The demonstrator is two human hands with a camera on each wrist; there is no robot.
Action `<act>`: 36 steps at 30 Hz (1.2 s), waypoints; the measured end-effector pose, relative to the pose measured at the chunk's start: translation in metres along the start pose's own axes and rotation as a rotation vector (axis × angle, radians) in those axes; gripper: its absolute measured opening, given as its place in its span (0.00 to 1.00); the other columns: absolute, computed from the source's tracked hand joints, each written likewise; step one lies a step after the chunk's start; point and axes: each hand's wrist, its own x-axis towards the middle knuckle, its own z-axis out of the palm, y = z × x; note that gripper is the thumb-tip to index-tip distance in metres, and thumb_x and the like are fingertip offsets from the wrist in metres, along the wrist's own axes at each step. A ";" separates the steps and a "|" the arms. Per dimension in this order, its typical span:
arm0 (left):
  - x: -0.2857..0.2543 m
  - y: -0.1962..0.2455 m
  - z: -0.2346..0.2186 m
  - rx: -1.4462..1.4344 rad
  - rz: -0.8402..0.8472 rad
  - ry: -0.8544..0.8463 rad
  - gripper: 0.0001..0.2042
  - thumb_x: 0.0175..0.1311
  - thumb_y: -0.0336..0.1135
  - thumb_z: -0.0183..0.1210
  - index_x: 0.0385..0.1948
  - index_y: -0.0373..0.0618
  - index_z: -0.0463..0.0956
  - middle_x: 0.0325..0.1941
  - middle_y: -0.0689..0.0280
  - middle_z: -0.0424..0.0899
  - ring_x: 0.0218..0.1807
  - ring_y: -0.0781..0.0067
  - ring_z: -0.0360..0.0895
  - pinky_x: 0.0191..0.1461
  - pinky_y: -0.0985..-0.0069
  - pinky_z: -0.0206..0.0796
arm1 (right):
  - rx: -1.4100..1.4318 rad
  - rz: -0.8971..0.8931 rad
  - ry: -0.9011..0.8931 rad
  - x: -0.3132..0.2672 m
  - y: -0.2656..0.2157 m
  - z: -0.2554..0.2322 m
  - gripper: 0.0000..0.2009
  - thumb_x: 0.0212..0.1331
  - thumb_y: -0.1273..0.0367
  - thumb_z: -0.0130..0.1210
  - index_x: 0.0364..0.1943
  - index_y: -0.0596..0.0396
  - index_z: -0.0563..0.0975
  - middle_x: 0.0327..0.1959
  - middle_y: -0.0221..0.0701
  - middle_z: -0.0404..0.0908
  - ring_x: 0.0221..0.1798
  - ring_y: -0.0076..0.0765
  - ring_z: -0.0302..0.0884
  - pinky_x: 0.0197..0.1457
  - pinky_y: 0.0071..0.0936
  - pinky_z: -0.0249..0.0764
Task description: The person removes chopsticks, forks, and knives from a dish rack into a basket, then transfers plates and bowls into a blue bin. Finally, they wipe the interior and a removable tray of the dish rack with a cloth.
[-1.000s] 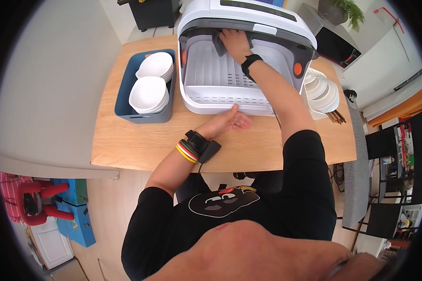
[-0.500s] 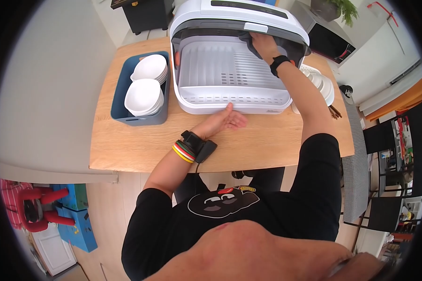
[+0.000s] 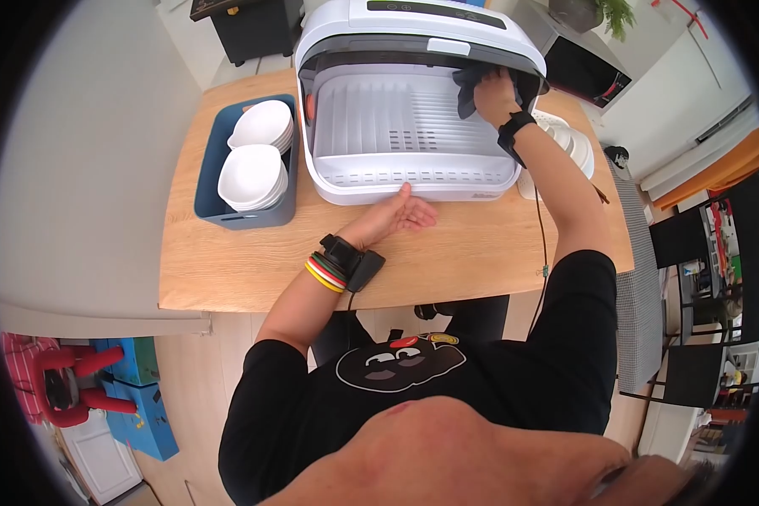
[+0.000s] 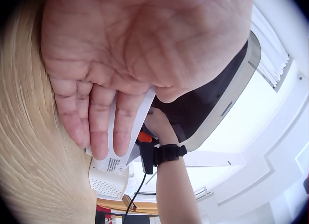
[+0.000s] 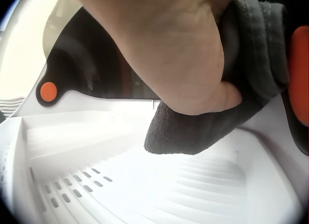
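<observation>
A white dish-drying cabinet stands on the table, its tinted see-through lid raised. Inside it, toward the right end, my right hand grips a folded dark grey cloth. In the right wrist view the thumb presses on the cloth, one corner of which hangs over the ribbed white rack. My left hand rests by the cabinet's front edge, its thumb at the rim. The left wrist view shows that palm turned to the camera with fingers extended and nothing held.
Left of the cabinet, a blue bin holds stacks of white bowls. White dishes sit in a white basket on the right, partly behind my right arm. A cable hangs alongside that arm. Behind stands a microwave.
My right hand has moved the cloth from the middle of the cabinet's back to its right end. The left hand stays at the front edge. The head view has shifted slightly.
</observation>
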 end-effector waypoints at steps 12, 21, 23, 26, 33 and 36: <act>-0.001 0.002 0.002 0.028 0.002 -0.002 0.37 0.68 0.63 0.22 0.44 0.38 0.74 0.42 0.63 0.77 0.49 0.74 0.72 0.57 0.75 0.62 | -0.041 -0.194 -0.028 -0.033 0.004 0.001 0.11 0.52 0.68 0.47 0.28 0.53 0.83 0.32 0.35 0.83 0.48 0.37 0.76 0.70 0.38 0.51; 0.001 0.000 0.000 0.012 0.003 -0.017 0.37 0.68 0.63 0.23 0.45 0.38 0.74 0.42 0.63 0.77 0.48 0.75 0.71 0.55 0.77 0.61 | 0.081 -0.299 -0.098 -0.066 0.011 -0.027 0.10 0.48 0.67 0.51 0.27 0.52 0.83 0.31 0.37 0.83 0.39 0.40 0.81 0.64 0.37 0.58; 0.000 0.002 0.001 0.007 -0.001 -0.014 0.37 0.68 0.63 0.23 0.45 0.38 0.74 0.42 0.63 0.77 0.48 0.76 0.71 0.56 0.77 0.61 | 0.249 -0.294 -0.093 -0.072 0.012 -0.024 0.09 0.43 0.65 0.54 0.27 0.52 0.81 0.29 0.39 0.82 0.38 0.44 0.80 0.63 0.37 0.62; -0.001 0.002 0.003 0.014 -0.002 -0.011 0.37 0.68 0.63 0.23 0.45 0.38 0.74 0.42 0.63 0.77 0.48 0.76 0.71 0.56 0.77 0.61 | 0.309 -0.267 -0.093 -0.083 0.009 -0.024 0.09 0.45 0.66 0.53 0.28 0.53 0.80 0.27 0.40 0.82 0.35 0.44 0.80 0.61 0.38 0.64; 0.000 0.002 0.002 0.017 0.002 -0.010 0.37 0.68 0.63 0.23 0.46 0.38 0.74 0.43 0.63 0.77 0.48 0.75 0.72 0.56 0.77 0.61 | 0.282 -0.178 -0.017 -0.100 -0.002 -0.014 0.09 0.50 0.68 0.49 0.28 0.53 0.81 0.29 0.38 0.83 0.37 0.40 0.81 0.59 0.38 0.62; 0.000 0.001 0.001 0.010 0.002 -0.009 0.37 0.68 0.63 0.23 0.46 0.38 0.74 0.43 0.63 0.78 0.48 0.75 0.72 0.56 0.77 0.61 | 0.286 -0.133 0.028 -0.092 -0.009 -0.006 0.06 0.48 0.70 0.50 0.28 0.55 0.78 0.26 0.39 0.81 0.35 0.43 0.81 0.58 0.39 0.65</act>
